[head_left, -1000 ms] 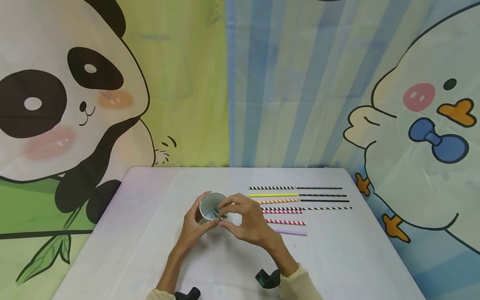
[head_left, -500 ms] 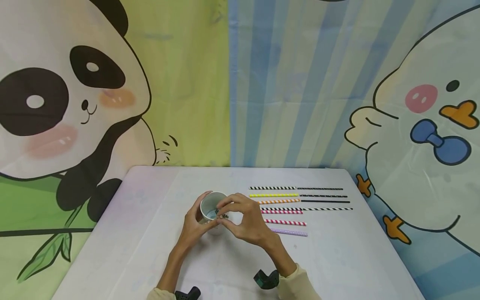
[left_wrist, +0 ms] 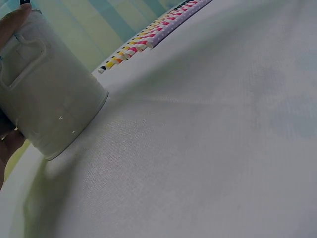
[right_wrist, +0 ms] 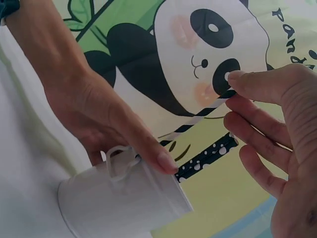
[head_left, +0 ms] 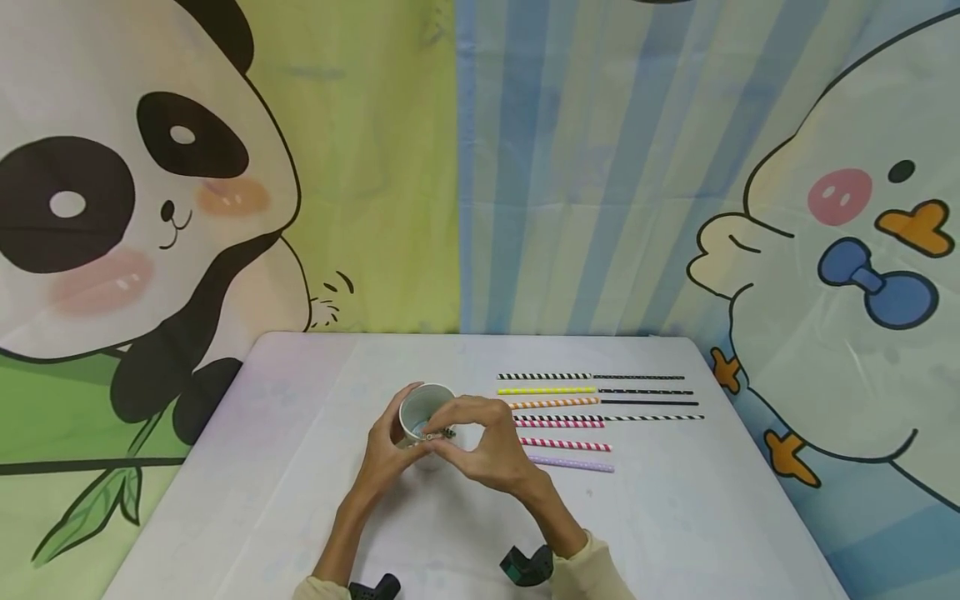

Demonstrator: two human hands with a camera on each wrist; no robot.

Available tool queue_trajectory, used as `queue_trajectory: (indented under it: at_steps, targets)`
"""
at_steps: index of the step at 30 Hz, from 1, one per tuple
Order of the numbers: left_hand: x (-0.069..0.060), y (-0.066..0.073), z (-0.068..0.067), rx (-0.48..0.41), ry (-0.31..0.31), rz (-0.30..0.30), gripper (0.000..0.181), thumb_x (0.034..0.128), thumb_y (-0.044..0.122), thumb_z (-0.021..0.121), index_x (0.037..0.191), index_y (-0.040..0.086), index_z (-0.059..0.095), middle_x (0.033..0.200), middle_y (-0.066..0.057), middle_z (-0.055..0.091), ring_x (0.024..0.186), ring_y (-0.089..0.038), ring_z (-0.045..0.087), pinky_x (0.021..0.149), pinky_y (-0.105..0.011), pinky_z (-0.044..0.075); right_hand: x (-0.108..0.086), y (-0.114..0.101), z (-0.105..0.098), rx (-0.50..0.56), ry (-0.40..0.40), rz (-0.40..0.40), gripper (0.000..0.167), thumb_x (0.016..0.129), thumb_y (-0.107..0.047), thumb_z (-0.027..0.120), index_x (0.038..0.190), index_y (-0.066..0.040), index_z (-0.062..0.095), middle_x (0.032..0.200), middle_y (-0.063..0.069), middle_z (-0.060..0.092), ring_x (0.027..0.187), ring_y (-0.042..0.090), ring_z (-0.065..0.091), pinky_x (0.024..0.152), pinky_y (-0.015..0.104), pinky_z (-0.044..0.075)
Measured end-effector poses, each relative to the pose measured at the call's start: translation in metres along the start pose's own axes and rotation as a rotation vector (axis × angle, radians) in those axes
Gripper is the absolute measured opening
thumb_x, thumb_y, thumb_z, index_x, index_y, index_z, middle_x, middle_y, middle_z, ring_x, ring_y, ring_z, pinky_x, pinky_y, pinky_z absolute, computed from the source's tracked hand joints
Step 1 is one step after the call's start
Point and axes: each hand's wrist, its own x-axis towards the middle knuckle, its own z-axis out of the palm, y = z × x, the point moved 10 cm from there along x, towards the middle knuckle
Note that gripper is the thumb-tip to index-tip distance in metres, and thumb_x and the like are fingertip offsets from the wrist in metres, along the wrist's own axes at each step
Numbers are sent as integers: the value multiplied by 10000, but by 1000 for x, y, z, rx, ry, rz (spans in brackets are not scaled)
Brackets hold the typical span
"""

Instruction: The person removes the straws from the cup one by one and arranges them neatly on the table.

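A white mug [right_wrist: 119, 198] with a handle is tilted in my left hand [head_left: 384, 450], whose fingers wrap its side and thumb lies along the rim. Between thumb and fingertips, my right hand [head_left: 486, 446] pinches the end of a black-and-white striped paper straw [right_wrist: 198, 117], which slants down into the mug's mouth. Beside it a black straw with white dots [right_wrist: 205, 158] sticks out of the mug, untouched by the pinching fingertips. From the left wrist, the mug [left_wrist: 64, 94] is seen from its side, with its handle toward the thumb.
Right of the mug lie rows of paper straws: a yellow one [head_left: 546, 390], an orange-striped one [head_left: 558, 403], a red-striped one [head_left: 566, 445], a lilac one [head_left: 573, 464] and several black-and-white ones. The white table [head_left: 675, 517] meets a cartoon-printed backdrop [head_left: 540, 167].
My right hand has shifted slightly left over the mug's mouth, its index finger now more arched. My left hand and the mug have stayed in place.
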Motion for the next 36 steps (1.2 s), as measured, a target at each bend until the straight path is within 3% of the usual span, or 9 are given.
queue_trajectory:
  at_steps: [9, 17, 28, 36]
  targets:
    - [0, 0, -1, 14, 1, 12, 926, 893, 80, 898, 1676, 241, 430, 1524, -96, 630, 1311, -122, 657, 1071, -215, 546, 5, -9, 8, 164, 35, -12, 152, 875, 15, 885, 996, -66, 842, 955, 100, 841, 911, 203, 802, 857, 335, 648]
    - [0, -3, -2, 53, 27, -21, 875, 907, 150, 885, 1655, 290, 454, 1471, -61, 661, 1258, -148, 668, 1001, -270, 588, 9, -11, 17, 246, 7, -11, 68, 933, -4, 838, 997, -29, 840, 970, 118, 832, 949, 156, 787, 878, 339, 640]
    - [0, 0, -2, 49, 17, 22, 844, 936, 89, 851, 1663, 234, 447, 1475, -88, 661, 1276, -116, 665, 1036, -242, 570, 12, -11, 17, 291, 11, -3, 83, 928, 28, 824, 1002, -5, 839, 959, 141, 817, 883, 138, 732, 759, 278, 598]
    - [1, -2, -1, 34, 3, 10, 842, 943, 92, 847, 1665, 243, 442, 1506, -83, 638, 1305, -99, 654, 1070, -240, 553, 17, -14, 11, 297, 27, -20, 94, 925, 59, 810, 1006, 21, 837, 965, 171, 813, 894, 187, 753, 823, 324, 630]
